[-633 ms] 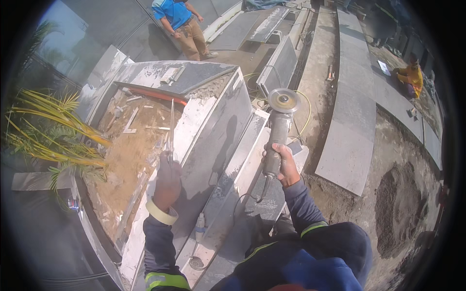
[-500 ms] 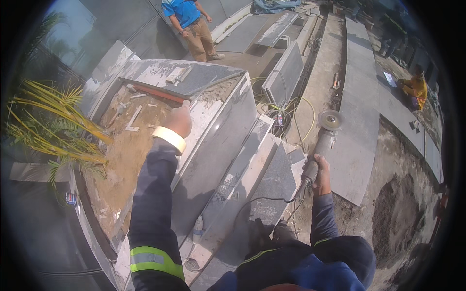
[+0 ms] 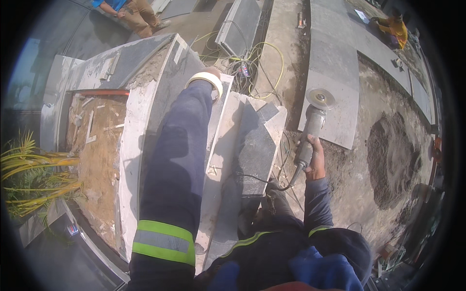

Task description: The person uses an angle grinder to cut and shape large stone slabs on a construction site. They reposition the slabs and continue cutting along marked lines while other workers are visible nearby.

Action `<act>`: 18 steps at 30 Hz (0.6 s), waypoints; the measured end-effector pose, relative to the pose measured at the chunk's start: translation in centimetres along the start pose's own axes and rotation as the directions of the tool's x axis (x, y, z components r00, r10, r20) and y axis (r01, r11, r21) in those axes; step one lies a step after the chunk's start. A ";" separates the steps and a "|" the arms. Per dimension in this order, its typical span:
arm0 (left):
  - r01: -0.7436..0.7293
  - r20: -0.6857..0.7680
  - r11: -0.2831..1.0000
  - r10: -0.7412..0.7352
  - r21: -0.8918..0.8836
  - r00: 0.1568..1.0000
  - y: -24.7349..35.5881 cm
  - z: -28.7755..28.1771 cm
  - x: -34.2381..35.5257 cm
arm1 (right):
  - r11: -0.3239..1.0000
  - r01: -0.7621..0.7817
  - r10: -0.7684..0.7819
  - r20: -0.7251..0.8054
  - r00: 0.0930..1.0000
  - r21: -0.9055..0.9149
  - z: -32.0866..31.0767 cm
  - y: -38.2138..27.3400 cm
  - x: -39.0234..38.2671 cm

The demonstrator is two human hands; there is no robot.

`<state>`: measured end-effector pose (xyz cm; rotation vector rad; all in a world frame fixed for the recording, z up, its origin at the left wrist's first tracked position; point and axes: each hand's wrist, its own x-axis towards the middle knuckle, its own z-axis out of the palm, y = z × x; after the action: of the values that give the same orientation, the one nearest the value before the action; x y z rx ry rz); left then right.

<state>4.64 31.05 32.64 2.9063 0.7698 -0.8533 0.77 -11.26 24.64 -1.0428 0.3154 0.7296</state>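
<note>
My right hand [image 3: 317, 161] is wrapped round the body of an angle grinder [image 3: 314, 127]. Its round disc [image 3: 321, 99] points away from me, and a dark cord [image 3: 254, 177] trails from the rear end. A cream roll of tape [image 3: 206, 76] sits like a bracelet round my left wrist. Beyond it, little of my left hand [image 3: 211, 72] shows, and the fingers are mostly hidden. That hand reaches out over the far end of the narrow stone slabs [image 3: 224, 89], beside the grey-faced planter wall [image 3: 167, 80]. Whether it touches them I cannot tell.
Tangled cables [image 3: 264, 48] lie beyond the slabs. Grey paving [image 3: 335, 63] runs along the right, near a dark heap of soil [image 3: 393, 155]. A palm [image 3: 39, 160] leans at the left of the soil-filled planter [image 3: 99, 169]. Two other people are farther off.
My left hand has left the planter's far corner and moved right, toward the slabs' far end. My view has shifted. The grinder stays in my right hand.
</note>
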 end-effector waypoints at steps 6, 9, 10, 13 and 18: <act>0.291 0.036 0.788 -0.325 -0.542 0.945 -1.6 13.5 6.5 | 0.999 0.036 -0.035 0.053 0.998 -0.020 0.5 0.7 -0.9; 0.172 -0.010 0.429 -0.389 -0.887 0.921 -0.9 19.1 2.6 | 0.999 0.033 -0.032 0.097 0.995 -0.012 3.4 0.7 -1.3; 0.083 -0.008 0.238 -0.362 -0.968 0.932 0.5 20.7 0.1 | 1.000 0.021 -0.020 0.091 0.996 -0.006 4.2 0.8 -1.6; 0.022 0.034 -0.523 -0.014 -0.852 0.999 9.6 16.3 -14.9 | 0.996 -0.092 0.086 0.253 0.964 0.012 1.7 0.0 -1.9; -0.133 -0.053 -0.513 -0.167 -0.848 0.984 9.9 17.7 -30.5 | 0.995 -0.091 0.103 0.493 0.864 -0.048 9.3 4.7 -3.6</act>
<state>-21.92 5.89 32.04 1.0001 0.8073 0.3483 -5.90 -3.18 28.03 -0.8276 -0.0886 1.0661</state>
